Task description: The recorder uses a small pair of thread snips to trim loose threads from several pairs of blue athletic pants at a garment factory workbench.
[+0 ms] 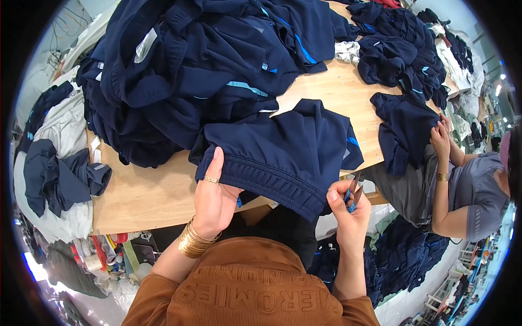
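Navy trousers or shorts (277, 144) with a gathered elastic waistband (261, 176) lie across the front edge of the table, the waistband toward me. My left hand (213, 198) grips the waistband near its left end, one ringed digit on top and the other fingers hidden underneath. At the other end, my right hand (348, 209) pinches the waistband's corner. The same hand also holds small thread snips (352, 204) with blue handles, their blades pointing up and away from the cloth. A light blue insert shows on the garment's right side.
A large heap of navy garments (185, 70) covers the table's (141, 198) far left. More navy garments (402, 49) lie at the far right. At right, a co-worker (462, 179) handles a navy garment (405, 127). Dark pieces lie over white cloth (68, 217) on the left; navy piles sit below, right.
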Demonstrator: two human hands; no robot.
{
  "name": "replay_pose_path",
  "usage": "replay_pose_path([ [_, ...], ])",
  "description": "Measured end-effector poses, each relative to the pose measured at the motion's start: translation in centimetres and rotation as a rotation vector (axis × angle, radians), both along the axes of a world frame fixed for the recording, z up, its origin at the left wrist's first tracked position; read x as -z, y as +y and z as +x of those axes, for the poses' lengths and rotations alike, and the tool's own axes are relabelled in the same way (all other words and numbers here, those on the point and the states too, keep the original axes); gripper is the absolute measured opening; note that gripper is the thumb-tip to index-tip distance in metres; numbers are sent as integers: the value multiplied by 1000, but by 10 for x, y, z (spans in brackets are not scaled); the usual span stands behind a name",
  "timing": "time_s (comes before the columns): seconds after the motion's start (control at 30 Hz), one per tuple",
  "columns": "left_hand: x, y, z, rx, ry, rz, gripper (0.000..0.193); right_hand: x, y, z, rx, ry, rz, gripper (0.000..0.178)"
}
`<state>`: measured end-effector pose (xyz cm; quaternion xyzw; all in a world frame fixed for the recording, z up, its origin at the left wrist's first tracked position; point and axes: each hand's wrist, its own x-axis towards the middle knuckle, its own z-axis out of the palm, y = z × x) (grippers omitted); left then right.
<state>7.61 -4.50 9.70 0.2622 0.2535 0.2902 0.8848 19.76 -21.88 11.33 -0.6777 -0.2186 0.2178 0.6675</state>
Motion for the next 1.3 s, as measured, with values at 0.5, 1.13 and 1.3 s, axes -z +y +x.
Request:
replay_pose_path([
  [0.5,21,10,-18,108,-261,-103,50,7,-15,11,88,17,-35,2],
  [1.13,15,40,-29,43,-360,-99,51,8,-11,24,191,317,296,29],
  [1.3,12,55,-45,-40,-352,-9,50,16,-25,26,207,223,268,24],
])
